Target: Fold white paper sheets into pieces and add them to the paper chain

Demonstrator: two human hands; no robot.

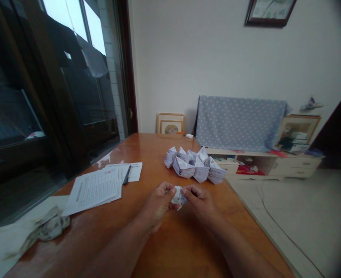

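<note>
Between my two hands is a small folded piece of printed paper [178, 196], held just above the wooden table [193, 247]. My left hand [161, 199] pinches its left side, thumb on top. On the opposite side my right hand [198, 199] grips it between thumb and fingers. The fingertips hide part of its folds. Just beyond the hands stand several stacks of folded paper boats [184, 166], nested in one another, with pointed tips facing up.
Printed sheets [97, 187] with a black pen [127, 175] lie on the left. A crumpled cloth [53, 224] is at the near left. A small white item [189, 136] sits at the far edge. Beyond the table's right edge stands a low cabinet [292, 166].
</note>
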